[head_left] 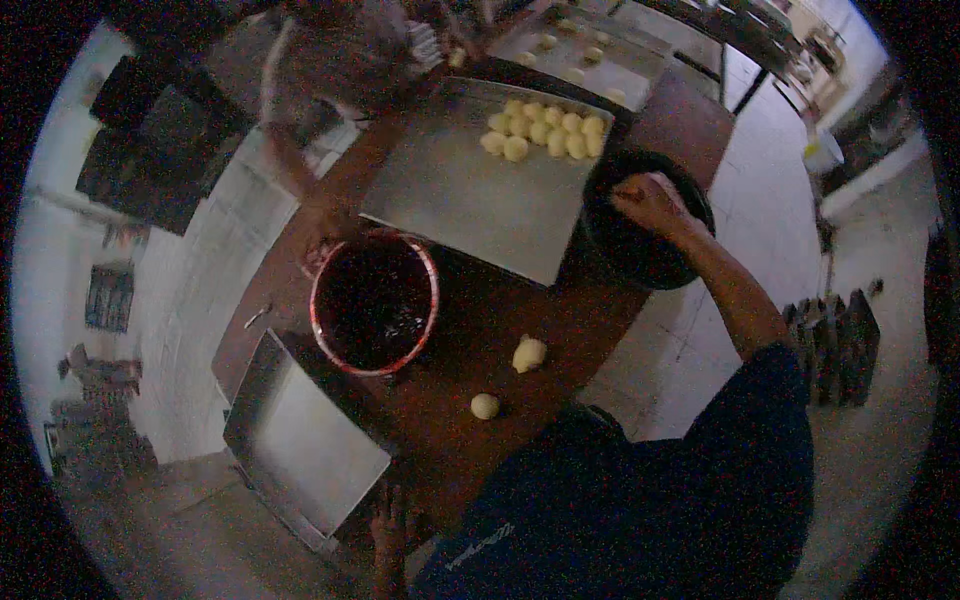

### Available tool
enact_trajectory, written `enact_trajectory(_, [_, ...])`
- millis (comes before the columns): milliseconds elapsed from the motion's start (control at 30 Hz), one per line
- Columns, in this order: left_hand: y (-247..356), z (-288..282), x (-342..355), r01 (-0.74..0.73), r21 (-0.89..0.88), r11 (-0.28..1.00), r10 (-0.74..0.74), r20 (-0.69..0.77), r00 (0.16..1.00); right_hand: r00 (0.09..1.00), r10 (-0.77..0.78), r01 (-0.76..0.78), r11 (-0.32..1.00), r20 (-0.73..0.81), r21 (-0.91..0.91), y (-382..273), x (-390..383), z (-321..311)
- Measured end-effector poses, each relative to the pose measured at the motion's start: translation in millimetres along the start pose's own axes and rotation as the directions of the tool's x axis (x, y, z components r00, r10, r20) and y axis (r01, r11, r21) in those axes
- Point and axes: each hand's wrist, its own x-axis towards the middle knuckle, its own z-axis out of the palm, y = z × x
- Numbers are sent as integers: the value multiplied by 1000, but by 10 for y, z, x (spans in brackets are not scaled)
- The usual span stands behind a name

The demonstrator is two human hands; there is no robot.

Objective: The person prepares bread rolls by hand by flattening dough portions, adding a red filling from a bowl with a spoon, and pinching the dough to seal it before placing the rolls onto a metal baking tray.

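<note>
My right hand (652,205) is over the mouth of a black bucket (605,245) at the right edge of the table. Its fingers look curled in; what they hold, if anything, is too dark to make out. At the lower left, my left hand (391,520) lies with fingers spread, beside the corner of a metal tray (310,445). Two pale dough balls, a lumpy one (528,354) and a rounder one (485,406), rest on the brown table (560,320) in front of me.
A red-rimmed bucket (434,300) with dark insides stands left of centre. Behind it, a large metal sheet (470,200) bears several dough balls (545,130). Across the table a person (340,60) has a hand by the red rim. Another tray (620,50) sits farther back.
</note>
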Motion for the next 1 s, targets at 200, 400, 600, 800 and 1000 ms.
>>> enact_trajectory(200, [508, -286, -335, 343, -187, 921, -390, -487, 781, 909, 29, -48, 998, 417, 36, -881, -612, -7])
enact_trajectory(400, [645, -567, 61, 434, -182, 882, -395, -787, 473, 979, 136, -100, 971, -154, 219, -1459, -395, -654])
enact_trajectory(600, [273, 247, 448, 303, -366, 880, -470, -765, 440, 892, -449, 414, 857, 53, 306, -3858, -1006, 1139])
enact_trajectory(800, [312, 51, 352, 286, -340, 896, -444, -700, 559, 498, -763, 440, 632, 412, 638, -5038, -824, 3936])
enact_trajectory(1000, [454, -923, -279, 310, -323, 894, -445, -711, 544, 385, -748, -47, 569, 541, 821, -5882, -1092, 4563])
